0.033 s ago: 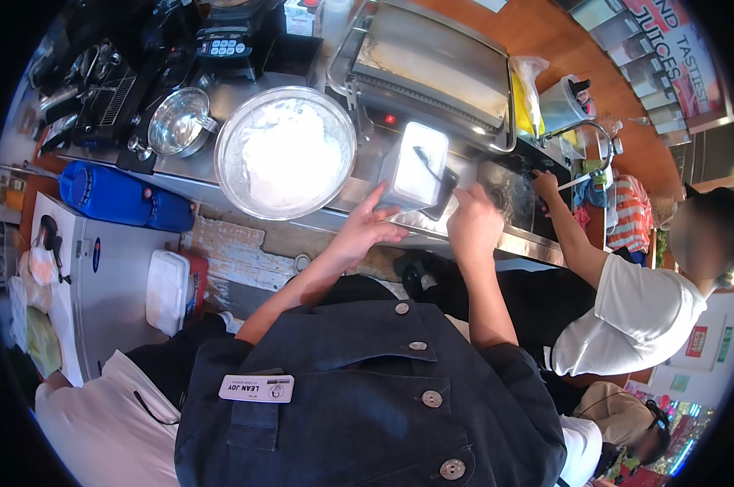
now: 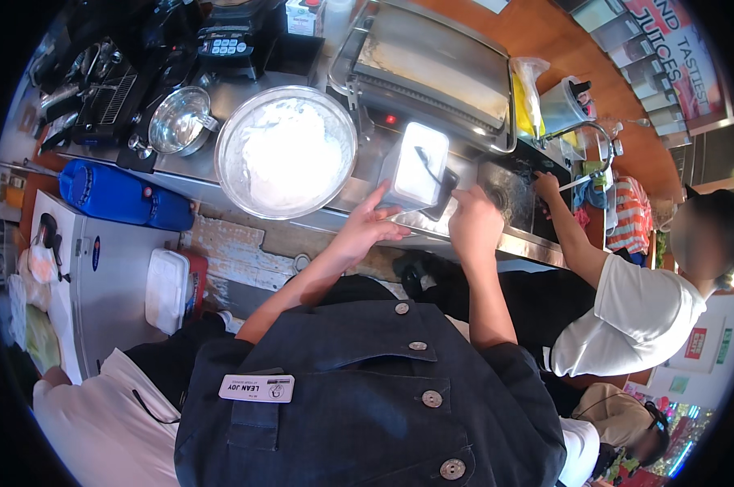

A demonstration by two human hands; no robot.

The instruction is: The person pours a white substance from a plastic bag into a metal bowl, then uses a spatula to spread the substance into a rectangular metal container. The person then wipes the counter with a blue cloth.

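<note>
A white rectangular tub [image 2: 415, 166] with a dark curved piece in it stands on the steel counter [image 2: 359, 191]. My left hand [image 2: 368, 223] grips the tub's lower left side. My right hand [image 2: 474, 221] is just right of it, fingers curled and forefinger stretched to a flat black thing [image 2: 443, 195] at the tub's right edge. Whether the right hand holds anything is hidden. Left of the tub sits a big steel bowl [image 2: 286, 150] full of white powder.
A small empty steel bowl [image 2: 180, 120] and a black machine [image 2: 233, 36] stand at the back left, and a steel press grill [image 2: 432, 69] behind the tub. A person in a white shirt [image 2: 626, 316] reaches into the sink [image 2: 509, 191]. Below the counter are a blue canister [image 2: 115, 195] and a white chest [image 2: 99, 276].
</note>
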